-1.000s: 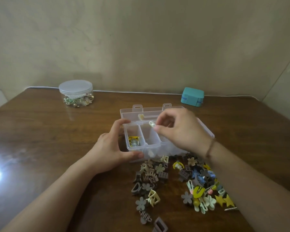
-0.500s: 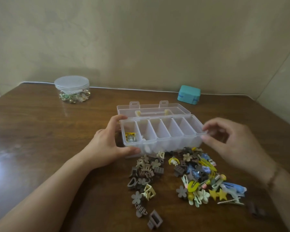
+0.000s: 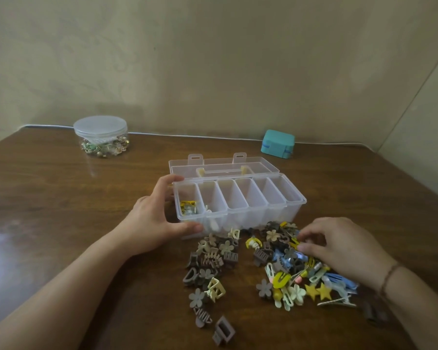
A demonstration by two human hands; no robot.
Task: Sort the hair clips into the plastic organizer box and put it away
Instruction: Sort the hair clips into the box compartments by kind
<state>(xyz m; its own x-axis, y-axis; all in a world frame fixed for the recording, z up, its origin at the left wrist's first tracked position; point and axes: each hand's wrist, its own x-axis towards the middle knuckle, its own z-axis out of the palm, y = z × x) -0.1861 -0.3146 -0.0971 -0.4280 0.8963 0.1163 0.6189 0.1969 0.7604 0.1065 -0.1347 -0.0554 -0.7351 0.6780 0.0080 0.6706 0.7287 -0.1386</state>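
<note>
A clear plastic organizer box point(image 3: 292, 208) stands open mid-table, its lid point(image 3: 223, 165) laid back. The leftmost compartment holds a yellow clip point(image 3: 187, 205); a pale clip point(image 3: 208, 210) lies in the second. My left hand point(image 3: 152, 218) grips the box's left end, thumb on the front wall. Two heaps of hair clips lie in front of the box: brown and beige ones point(image 3: 210, 261) on the left, mixed coloured ones point(image 3: 288, 269) on the right. My right hand point(image 3: 339, 246) rests on the coloured heap, fingertips curled among the clips; whether it holds one is unclear.
A round clear jar point(image 3: 100, 136) with a lid, holding small trinkets, stands at the back left. A small teal case point(image 3: 278, 143) sits at the back right near the wall. A white cable point(image 3: 187, 135) runs along the table's far edge.
My right hand left the box, swung right, then dropped onto the coloured heap of clips. A pale clip now lies in the second compartment. My left hand has stayed on the box.
</note>
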